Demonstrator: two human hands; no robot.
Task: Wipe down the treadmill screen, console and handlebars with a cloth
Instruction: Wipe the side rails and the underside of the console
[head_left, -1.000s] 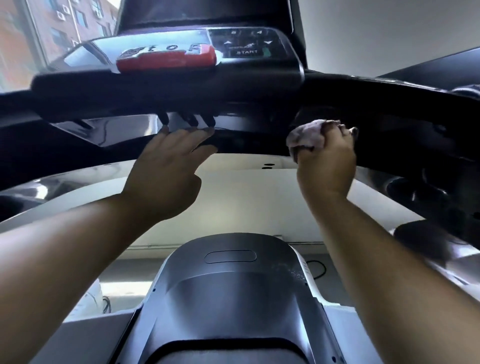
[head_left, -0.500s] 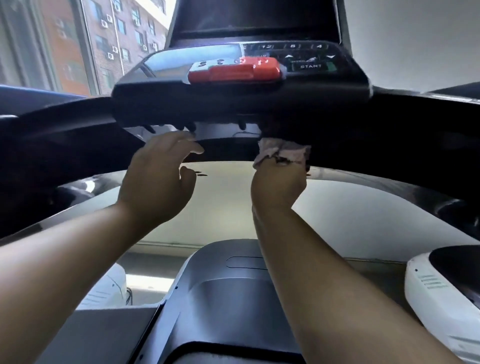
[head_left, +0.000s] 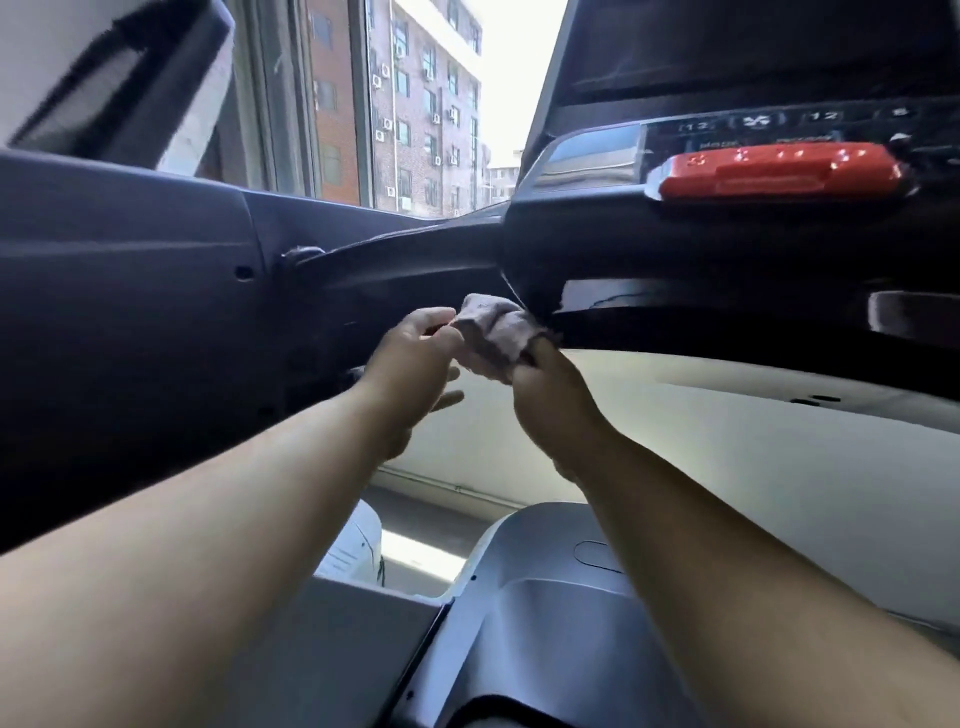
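Observation:
A crumpled pinkish-grey cloth (head_left: 496, 332) is held up against the underside of the black front handlebar (head_left: 701, 332), just below the left corner of the treadmill console (head_left: 597, 228). My right hand (head_left: 550, 389) grips the cloth from below. My left hand (head_left: 415, 358) pinches the cloth's left edge with thumb and fingers. A red stop bar (head_left: 774, 174) sits on the console, with the dark screen (head_left: 753, 47) above it.
The wide dark left arm of the treadmill (head_left: 124, 291) fills the left side. A grey motor cover (head_left: 545, 623) lies below my arms. Beyond is a window with brick buildings (head_left: 415, 104).
The cloth and my right hand have slid left along the bar from under the console's right side to its left corner. My left hand came off the bar and took the cloth's edge.

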